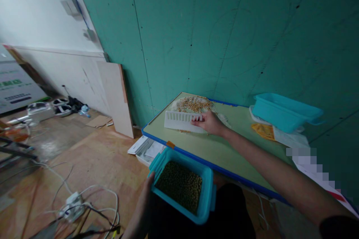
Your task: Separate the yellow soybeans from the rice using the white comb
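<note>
My right hand [211, 122] grips a white slotted plastic strip [179, 121] by its right end, holding it on edge at the tabletop. Behind the strip lies a pile of tan beans [193, 103] with pale grains spread around it; a few beans show at its near side. With my left hand [148, 190] I hold a blue plastic tub [207, 201] by its left rim, below the table's front edge. Dark green and tan beans [179, 185] cover the bottom of the tub.
The pale green table [238, 149] has a blue edge and stands against a green wall. At its right sit another blue tub [286, 110] and an orange and white cloth [263, 131]. A power strip [73, 203] with loose cables lies on the floor at left.
</note>
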